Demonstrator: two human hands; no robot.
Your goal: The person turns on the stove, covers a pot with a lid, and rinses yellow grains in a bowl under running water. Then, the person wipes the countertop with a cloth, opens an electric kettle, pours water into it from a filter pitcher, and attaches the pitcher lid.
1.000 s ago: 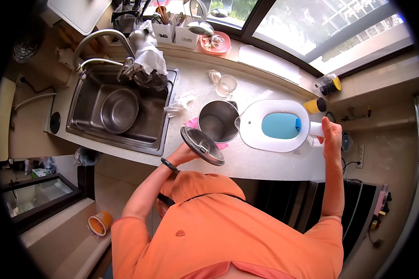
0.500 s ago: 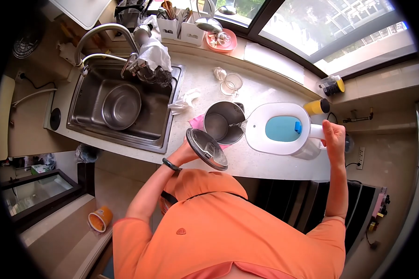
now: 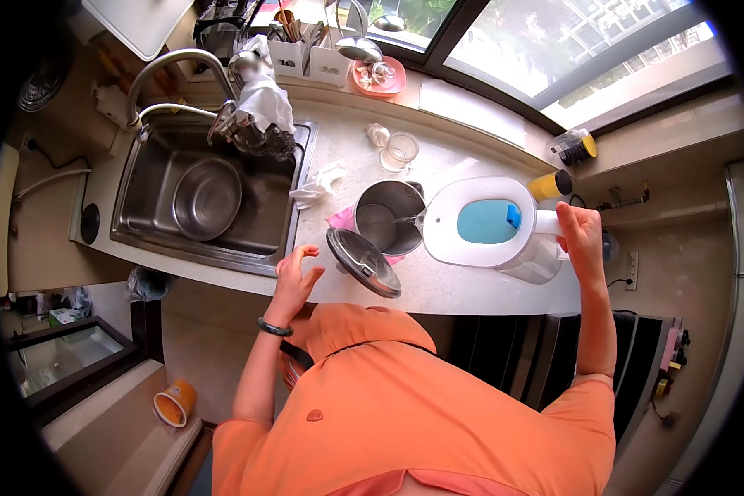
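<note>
My right hand is wrapped round the handle of a white pitcher with a blue oval window in its lid. The pitcher is tilted, and water runs from its spout into a steel kettle on the counter. The kettle's dark, see-through lid stands open on the side nearest me. Left of that lid, my left hand is empty, fingers apart and touching nothing. Pink cloth shows under the kettle.
A sink at the left holds a steel bowl. Behind the kettle are a glass cup and crumpled tissue. A yellow-and-black container stands behind the pitcher. A pink dish is by the window.
My left hand has let go of the kettle lid's side and moved left, its fingers now apart. The pitcher has tilted further, with water now running from its spout.
</note>
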